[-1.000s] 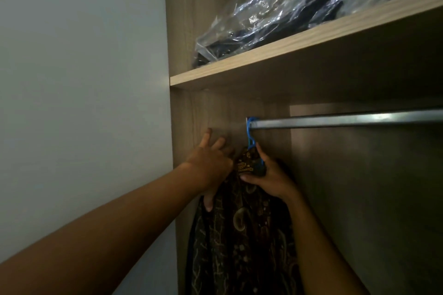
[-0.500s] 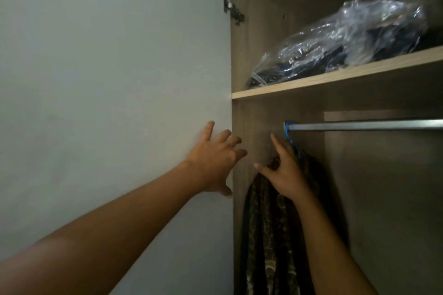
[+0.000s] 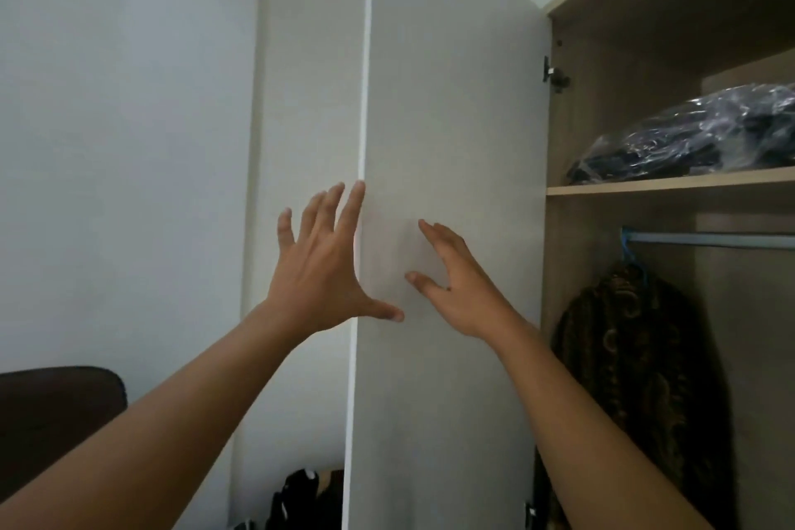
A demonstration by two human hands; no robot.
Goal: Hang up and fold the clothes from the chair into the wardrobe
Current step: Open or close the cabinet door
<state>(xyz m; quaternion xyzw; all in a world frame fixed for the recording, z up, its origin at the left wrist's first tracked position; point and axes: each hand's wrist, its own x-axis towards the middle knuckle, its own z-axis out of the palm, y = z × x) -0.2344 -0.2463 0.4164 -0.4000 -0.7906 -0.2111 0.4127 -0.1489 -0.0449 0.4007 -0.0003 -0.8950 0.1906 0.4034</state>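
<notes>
A dark brown patterned garment hangs from a blue hanger on the metal rail inside the wardrobe at the right. The white wardrobe door stands open in the middle of the view. My left hand is spread with straight fingers at the door's free edge. My right hand is held flat in front of the door's inner face, fingers straight. Neither hand holds anything.
A wooden shelf above the rail carries dark clothes in a clear plastic bag. A dark brown chair back shows at the lower left. Dark items lie low behind the door. White wall fills the left.
Both hands let go of the hung garment and hanger and moved left out of the wardrobe to the door. The view swung left, showing the door edge and chair.
</notes>
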